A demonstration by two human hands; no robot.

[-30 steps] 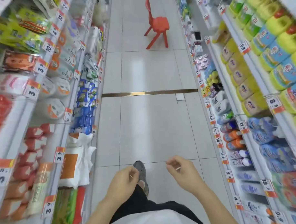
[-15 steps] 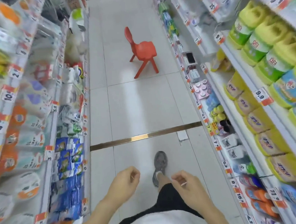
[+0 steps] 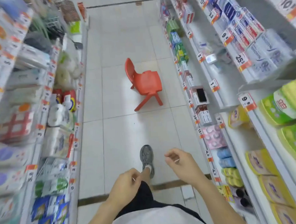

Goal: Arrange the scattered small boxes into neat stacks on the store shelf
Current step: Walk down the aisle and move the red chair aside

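Hands hung low over the aisle floor (image 3: 127,129), holding nothing: the left hand (image 3: 125,185) and right hand (image 3: 182,166) each had fingers loosely curled, their grip relaxed. Small boxes (image 3: 201,108) sat on the right shelf (image 3: 215,92), beyond a red chair (image 3: 146,81).

Small boxes (image 3: 202,115) with white and dark red faces stand upright side by side at the front edge of a lower store shelf (image 3: 215,99) on the right of the aisle. Farther along the same edge, green and blue small boxes (image 3: 178,45) sit in close, blurred rows.
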